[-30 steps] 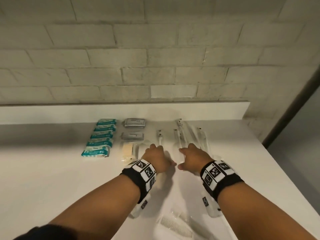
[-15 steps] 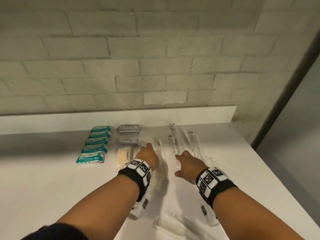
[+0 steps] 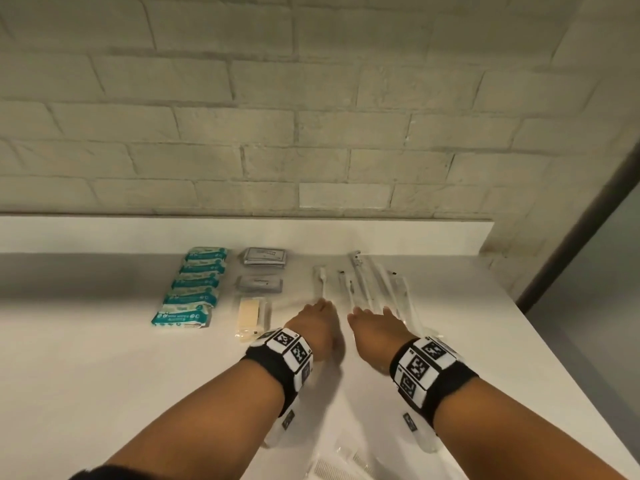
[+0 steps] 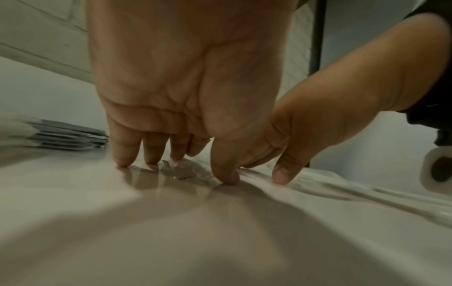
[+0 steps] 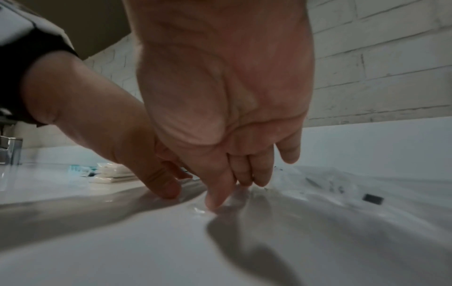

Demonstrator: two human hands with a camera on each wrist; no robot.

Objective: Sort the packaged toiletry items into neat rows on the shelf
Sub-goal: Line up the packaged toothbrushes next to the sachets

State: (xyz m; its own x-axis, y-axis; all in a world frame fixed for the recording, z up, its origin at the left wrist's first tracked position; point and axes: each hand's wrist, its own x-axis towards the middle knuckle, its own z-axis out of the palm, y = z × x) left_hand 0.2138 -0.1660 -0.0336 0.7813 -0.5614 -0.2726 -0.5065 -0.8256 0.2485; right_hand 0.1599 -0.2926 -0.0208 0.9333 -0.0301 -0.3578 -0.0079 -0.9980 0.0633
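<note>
Both hands reach forward side by side over the white shelf, palms down and fingers extended, neither curled round anything. The left hand sets its fingertips on the shelf at the near end of a clear-wrapped toothbrush, its thumb pressing the crinkled wrapper edge. The right hand lies just beside it, its fingertips touching down on the clear plastic of the next wrapped toothbrushes, which lie in a loose row running toward the brick wall. Further left a row of teal packets overlaps neatly front to back, and between it and the hands sit grey sachets with a cream-coloured packet in front. More clear packets lie at the near edge
</note>
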